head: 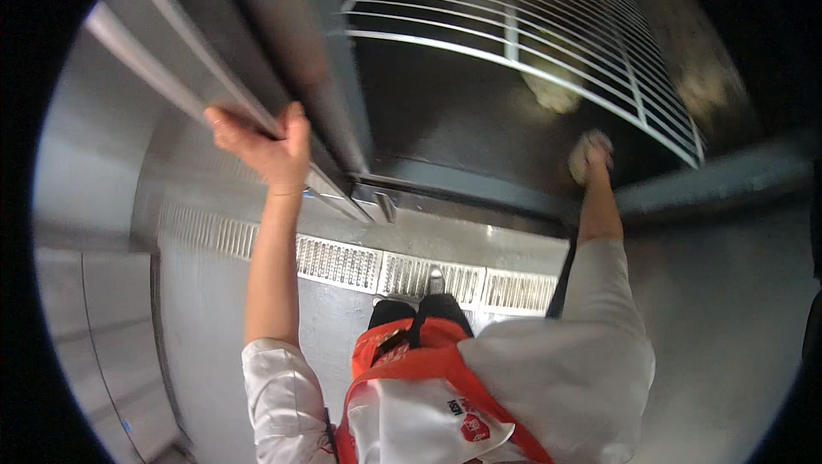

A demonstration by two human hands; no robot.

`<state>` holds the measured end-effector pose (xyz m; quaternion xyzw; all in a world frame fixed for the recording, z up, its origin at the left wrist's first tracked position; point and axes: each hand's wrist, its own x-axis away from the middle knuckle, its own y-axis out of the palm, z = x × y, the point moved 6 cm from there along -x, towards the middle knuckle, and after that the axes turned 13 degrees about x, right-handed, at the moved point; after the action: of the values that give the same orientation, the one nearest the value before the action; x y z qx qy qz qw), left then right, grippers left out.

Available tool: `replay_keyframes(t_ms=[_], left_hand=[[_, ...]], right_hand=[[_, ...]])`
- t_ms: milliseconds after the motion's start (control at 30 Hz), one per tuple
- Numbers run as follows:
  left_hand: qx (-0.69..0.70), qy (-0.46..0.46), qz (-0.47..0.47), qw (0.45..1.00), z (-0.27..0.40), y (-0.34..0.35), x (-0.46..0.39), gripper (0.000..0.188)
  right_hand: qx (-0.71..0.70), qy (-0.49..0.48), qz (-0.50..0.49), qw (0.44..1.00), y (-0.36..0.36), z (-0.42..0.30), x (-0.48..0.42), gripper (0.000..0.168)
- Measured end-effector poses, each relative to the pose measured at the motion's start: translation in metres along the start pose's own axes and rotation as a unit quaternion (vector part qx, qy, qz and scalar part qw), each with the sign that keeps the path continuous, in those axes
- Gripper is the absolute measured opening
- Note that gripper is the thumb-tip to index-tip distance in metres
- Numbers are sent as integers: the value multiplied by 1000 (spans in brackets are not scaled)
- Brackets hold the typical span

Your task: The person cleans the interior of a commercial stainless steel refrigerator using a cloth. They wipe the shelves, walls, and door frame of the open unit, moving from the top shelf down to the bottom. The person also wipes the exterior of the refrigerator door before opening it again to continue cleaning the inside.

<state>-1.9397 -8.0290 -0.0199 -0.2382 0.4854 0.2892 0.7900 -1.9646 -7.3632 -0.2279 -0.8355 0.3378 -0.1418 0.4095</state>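
Note:
My left hand (266, 143) grips the edge of a metal door (225, 66) at the upper left, thumb and fingers on either side of it. At the right, my right hand (597, 152) reaches into a dark metal cabinet, below the front edge of a white wire shelf (437, 42). It is on a pale, roundish thing (580, 159), blurred, whose kind I cannot tell. Another pale yellowish lump (557, 97) lies farther in, partly behind the shelf's wires.
The cabinet's metal sill (462, 191) runs below the opening. On the grey floor (212, 310), a row of slotted metal drain grates (337, 263) passes by my feet. Metal panels (115, 335) stand at the lower left.

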Motion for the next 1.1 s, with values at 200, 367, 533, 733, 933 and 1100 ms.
replay_keyframes(t_ms=[200, 367, 533, 733, 933, 1100], left_hand=[[-43, 44, -2, 998, 9, 4, -2, 105], [-39, 38, 3, 999, 9, 1, 0, 106], [-54, 46, 0, 997, 9, 6, 0, 106], [-52, 49, 4, 997, 15, 8, -4, 105], [-22, 36, 34, 999, 10, 6, 0, 104], [-53, 35, 13, 998, 14, 3, -2, 104]], right_hand=[[326, -195, 42, 924, 103, -89, 48, 51], [215, -276, -161, 923, 213, -209, 186, 46], [116, -483, -416, 762, 272, -306, 270, 39], [38, -371, -508, 776, 276, -251, 237, 32], [-52, -412, -643, 643, 199, -253, 400, 34], [-107, -402, -497, 761, 186, -264, 336, 33]])
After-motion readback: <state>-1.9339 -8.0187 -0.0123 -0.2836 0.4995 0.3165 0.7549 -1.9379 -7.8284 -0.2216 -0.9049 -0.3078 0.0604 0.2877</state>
